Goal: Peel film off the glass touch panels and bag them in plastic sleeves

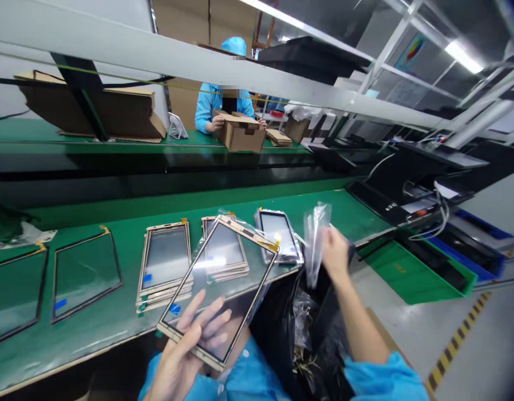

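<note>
My left hand (190, 345) grips the lower edge of a touch screen panel (229, 284), a clear pane with a tan and black border, tilted in front of me. Its fingers show through the glass. A gold ribbon tab (275, 245) sticks out at the panel's top right corner. In my right hand (335, 250) is a crumpled clear plastic film (315, 239), held above an open black bag (277, 312) with plastic scraps inside. Stacked panels (167, 256) lie on the green table beyond, with another stack (229, 248) partly behind the held panel.
Two single panels (87, 273) (18, 292) lie at left on the green table (93, 328). Wrapped panels (277, 234) sit near the bag. A green bin (411, 273) stands on the floor at right. Across the bench, a person (207, 106) holds a cardboard box (242, 133).
</note>
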The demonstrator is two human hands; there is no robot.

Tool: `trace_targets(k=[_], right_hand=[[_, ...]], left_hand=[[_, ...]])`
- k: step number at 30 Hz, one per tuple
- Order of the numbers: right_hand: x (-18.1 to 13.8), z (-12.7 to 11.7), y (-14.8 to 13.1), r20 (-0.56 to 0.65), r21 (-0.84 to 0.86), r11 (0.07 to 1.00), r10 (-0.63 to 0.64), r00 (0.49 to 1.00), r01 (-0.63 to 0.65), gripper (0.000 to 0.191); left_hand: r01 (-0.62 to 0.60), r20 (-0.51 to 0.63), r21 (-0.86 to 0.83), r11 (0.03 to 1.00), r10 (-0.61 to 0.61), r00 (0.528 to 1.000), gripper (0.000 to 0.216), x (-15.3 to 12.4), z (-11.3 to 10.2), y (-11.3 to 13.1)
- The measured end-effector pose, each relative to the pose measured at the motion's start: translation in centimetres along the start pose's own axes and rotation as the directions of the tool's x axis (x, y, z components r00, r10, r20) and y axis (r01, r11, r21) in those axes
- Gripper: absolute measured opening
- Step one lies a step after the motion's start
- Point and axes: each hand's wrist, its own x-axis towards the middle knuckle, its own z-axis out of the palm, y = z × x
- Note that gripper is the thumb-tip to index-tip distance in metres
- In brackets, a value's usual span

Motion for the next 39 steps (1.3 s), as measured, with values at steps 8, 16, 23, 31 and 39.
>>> trace_targets(k=[8,16,23,31,39], right_hand=[[-7.0,10.0,-2.3,0.232,0.383,0.899,0.131,0.964,-0.214,0.026],[-7.7,10.5,-2.0,0.361,0.64,0.564,0.378,0.852,-0.521,0.03],[-7.5,8.0,-1.1,0.69,0.683,0.18,0.161,0.706,-0.708,0.084],[-8.0,11.6,-0.4,0.241,0.829,0.376,0.428,0.871,-0.414,0.039],[-8.7,11.5,-1.3,0.227,0.837,0.353,0.471,0.852,-0.418,0.041]], left_hand=[[-0.01,0.029,0.026,1.0,0.009,1.0,0.034,0.9,-0.4,-1.8],[0.051,-0.024,-0.014,0.999,-0.051,0.998,0.038,1.3,-2.5,-3.6],[-0.101,-0.142,0.065,0.993,0.109,0.984,0.041,1.2,-3.4,-2.2],[0.073,0.05,0.221,0.973,-0.086,0.995,0.046,-0.4,-4.2,-2.8],[0.202,0.063,0.309,0.929,-0.231,0.971,0.04,-0.8,-5.0,-0.4]])
